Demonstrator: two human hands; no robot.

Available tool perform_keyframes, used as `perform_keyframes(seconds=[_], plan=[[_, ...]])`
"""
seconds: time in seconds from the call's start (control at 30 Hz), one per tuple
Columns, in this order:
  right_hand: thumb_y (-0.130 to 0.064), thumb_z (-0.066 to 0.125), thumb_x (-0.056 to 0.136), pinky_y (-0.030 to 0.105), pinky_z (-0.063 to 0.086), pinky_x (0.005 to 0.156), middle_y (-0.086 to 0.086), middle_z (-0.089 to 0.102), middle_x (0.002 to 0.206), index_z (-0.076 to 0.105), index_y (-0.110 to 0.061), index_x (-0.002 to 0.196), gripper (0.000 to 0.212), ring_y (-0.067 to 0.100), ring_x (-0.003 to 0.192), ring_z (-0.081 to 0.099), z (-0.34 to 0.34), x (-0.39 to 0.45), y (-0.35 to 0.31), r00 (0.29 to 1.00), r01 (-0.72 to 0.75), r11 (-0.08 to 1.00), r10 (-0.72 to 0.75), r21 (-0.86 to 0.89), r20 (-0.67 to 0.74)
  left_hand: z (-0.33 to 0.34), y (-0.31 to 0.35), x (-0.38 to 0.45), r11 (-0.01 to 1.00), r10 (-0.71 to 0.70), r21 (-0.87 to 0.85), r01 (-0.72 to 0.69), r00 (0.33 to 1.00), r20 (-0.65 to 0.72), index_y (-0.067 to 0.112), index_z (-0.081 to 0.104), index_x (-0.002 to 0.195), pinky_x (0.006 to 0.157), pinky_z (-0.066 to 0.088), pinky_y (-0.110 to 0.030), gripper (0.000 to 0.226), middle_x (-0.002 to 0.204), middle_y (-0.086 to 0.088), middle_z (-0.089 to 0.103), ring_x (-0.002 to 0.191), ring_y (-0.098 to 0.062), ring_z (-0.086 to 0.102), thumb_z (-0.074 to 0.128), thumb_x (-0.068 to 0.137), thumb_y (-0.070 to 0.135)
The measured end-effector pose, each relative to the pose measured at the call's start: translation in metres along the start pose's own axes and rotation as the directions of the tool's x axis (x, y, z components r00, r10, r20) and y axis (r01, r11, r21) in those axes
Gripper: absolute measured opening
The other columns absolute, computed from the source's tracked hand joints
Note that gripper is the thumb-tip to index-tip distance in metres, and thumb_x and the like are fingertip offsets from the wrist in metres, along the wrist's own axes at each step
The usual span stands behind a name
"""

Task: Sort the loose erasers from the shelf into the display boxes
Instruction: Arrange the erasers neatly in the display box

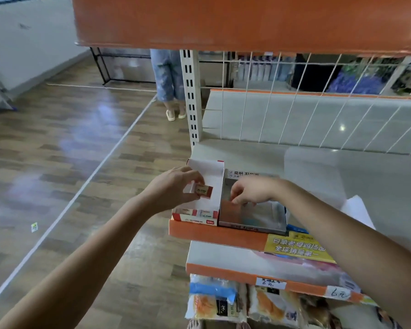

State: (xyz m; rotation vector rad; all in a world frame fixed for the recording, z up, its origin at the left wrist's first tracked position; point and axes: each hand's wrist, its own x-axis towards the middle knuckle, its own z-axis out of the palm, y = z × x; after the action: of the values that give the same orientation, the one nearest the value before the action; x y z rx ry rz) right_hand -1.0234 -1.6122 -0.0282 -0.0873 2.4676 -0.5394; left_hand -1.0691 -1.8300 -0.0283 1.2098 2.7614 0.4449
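Red-and-white eraser (204,191) sits pinched in your left hand (173,189), over the white box (205,207) at the shelf's (214,233) front left corner. Your right hand (253,192) dips, fingers curled, into the grey box (253,224) touching it; what it holds you cannot tell.

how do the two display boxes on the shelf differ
The left box is white card with red trim; the right box is grey and shiny. The left hand holds an eraser over the left box; the right hand reaches into the right box. Both are open-topped, side by side.
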Motion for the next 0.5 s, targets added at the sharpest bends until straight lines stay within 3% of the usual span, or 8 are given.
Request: perform_keyframes(seconds=[0.17,0.3,0.4,0.5], plan=[[-0.024,0.057,0.091,0.027,0.046,0.063,0.009,0.067,0.098,0.065,-0.014,0.109,0.021,0.016,0.074,0.055,0.008,0.001,0.000,0.998,-0.050,0.999,0.051,0.020,-0.048,0.003,-0.007,0.004,0.999,0.043,0.006,-0.044,0.998,0.042,0.020,0.062,0.111,0.075,0.050,-0.022,0.032,0.112,0.002,0.062,0.087,-0.011,0.057,0.069,0.081,0.026],[-0.024,0.061,0.089,0.035,0.053,0.081,0.003,0.067,0.102,0.064,-0.015,0.106,0.020,0.018,0.089,0.062,0.012,0.001,-0.003,0.991,-0.059,0.998,0.058,-0.004,-0.122,0.006,-0.008,0.008,0.998,0.054,0.035,-0.057,0.995,0.080,0.023,0.060,0.112,0.074,0.045,-0.017,0.031,0.112,0.006,0.061,0.087,-0.006,0.053,0.068,0.082,0.029],[-0.023,0.061,0.088,0.031,0.048,0.077,0.002,0.066,0.103,0.064,-0.015,0.103,0.017,0.019,0.093,0.061,0.016,0.002,-0.004,0.984,-0.071,0.997,0.064,-0.036,-0.166,0.006,-0.008,0.010,0.997,0.059,0.046,-0.064,0.993,0.100,0.024,0.060,0.112,0.076,0.049,-0.024,0.031,0.111,0.006,0.061,0.088,-0.008,0.054,0.068,0.082,0.030],[-0.022,0.060,0.089,0.031,0.048,0.075,0.003,0.067,0.103,0.065,-0.015,0.104,0.017,0.020,0.092,0.061,0.018,0.003,-0.003,0.982,-0.079,0.996,0.073,-0.031,-0.172,0.006,-0.004,0.013,0.996,0.062,0.059,-0.072,0.985,0.158,0.023,0.059,0.111,0.075,0.049,-0.022,0.030,0.109,0.007,0.060,0.087,-0.008,0.055,0.066,0.083,0.031]])
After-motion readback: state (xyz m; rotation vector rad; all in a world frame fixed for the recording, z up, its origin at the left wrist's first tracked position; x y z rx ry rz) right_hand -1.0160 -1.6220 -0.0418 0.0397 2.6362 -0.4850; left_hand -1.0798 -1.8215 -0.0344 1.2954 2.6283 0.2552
